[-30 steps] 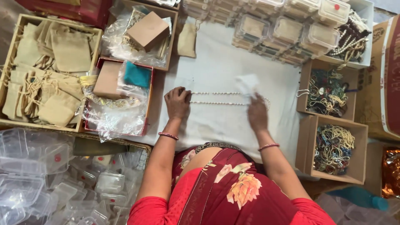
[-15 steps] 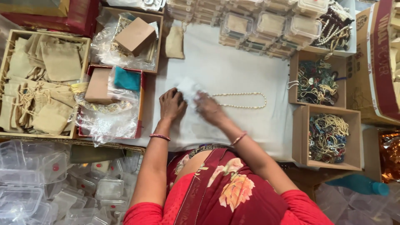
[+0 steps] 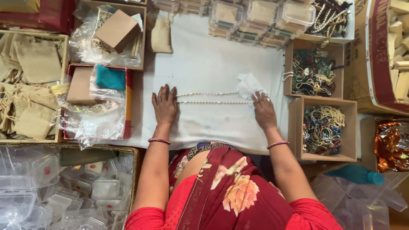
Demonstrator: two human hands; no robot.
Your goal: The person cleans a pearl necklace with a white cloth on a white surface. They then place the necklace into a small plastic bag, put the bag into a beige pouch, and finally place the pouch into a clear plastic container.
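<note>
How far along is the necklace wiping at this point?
Done: packed clear boxes are stacked at the top of the white cloth. In hand: the left hand pins one end of the pearl necklace; the right hand presses a white wipe at the other. Left: two cardboard boxes full of necklaces.

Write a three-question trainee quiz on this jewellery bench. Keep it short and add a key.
1. True or false: the left hand presses flat on one end of the pearl necklace.
2. What does the right hand hold at the necklace's other end?
A. white cloth
B. teal bottle
C. beige pouch
3. How does the necklace lie on the white table cover: coiled, or stretched in two strands?

Key: 1 true; 2 A; 3 stretched in two strands.
</note>
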